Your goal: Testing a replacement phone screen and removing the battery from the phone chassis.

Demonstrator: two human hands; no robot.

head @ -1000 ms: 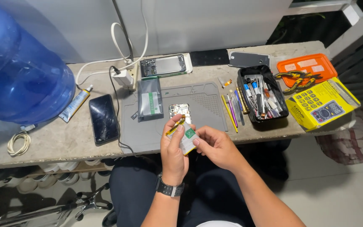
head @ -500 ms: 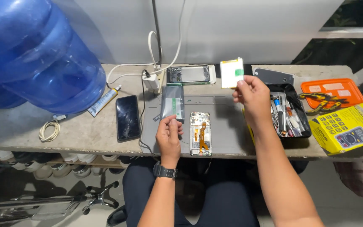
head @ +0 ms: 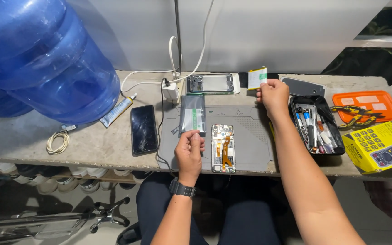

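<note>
My right hand (head: 273,96) reaches to the far edge of the grey work mat (head: 250,149) and pinches a small flat white battery (head: 257,78) with a green and yellow edge, held upright. My left hand (head: 189,150), with a black watch on its wrist, grips the near edge of a grey foil pouch (head: 192,113) that lies on the mat. Just right of that hand an opened phone (head: 223,148) lies flat, showing its boards and an orange flex cable. Neither hand touches it.
A phone frame (head: 210,83), a white charger (head: 171,89) with cables and a dark back cover (head: 303,86) lie at the back. Black tool tray (head: 316,149), orange tray (head: 364,97) and yellow meter box (head: 379,147) stand right. Cracked black phone (head: 144,129), glue tube (head: 118,110), coiled cable (head: 57,141) and blue water jug (head: 46,59) sit left.
Both hands were together over the mat's front with the battery. The right hand has carried it to the far edge, the left has gone to the grey pouch, and the open phone lies on the mat.
</note>
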